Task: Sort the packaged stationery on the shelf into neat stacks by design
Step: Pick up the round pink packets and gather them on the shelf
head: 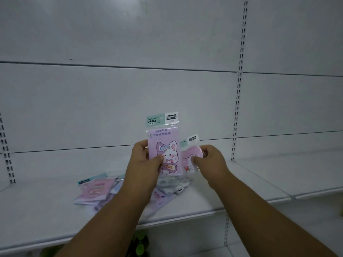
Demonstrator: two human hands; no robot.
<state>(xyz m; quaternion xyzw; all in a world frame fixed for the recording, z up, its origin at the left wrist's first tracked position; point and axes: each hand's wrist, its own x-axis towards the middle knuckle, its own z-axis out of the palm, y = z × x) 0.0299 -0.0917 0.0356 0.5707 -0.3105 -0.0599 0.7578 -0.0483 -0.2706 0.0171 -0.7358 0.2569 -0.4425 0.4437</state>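
Nearest, below the shelf (55,216) edge: green leaves (140,243), partly hidden by the forearms. On the shelf: a loose heap of packets (94,191), pink and lilac, overlapping, lying under and behind the left forearm. Above the heap, raised off the shelf: left hand (146,160) pinching the lilac bunny packet (164,145) upright, thumb on its front, fingers behind its left edge. Just right of that packet, touching or overlapping its edge: pink packet (189,160), gripped at its right side by the right hand (209,160), fingers curled. Farthest, behind everything on the shelf: white back panel (111,99) and a slotted upright (238,101).
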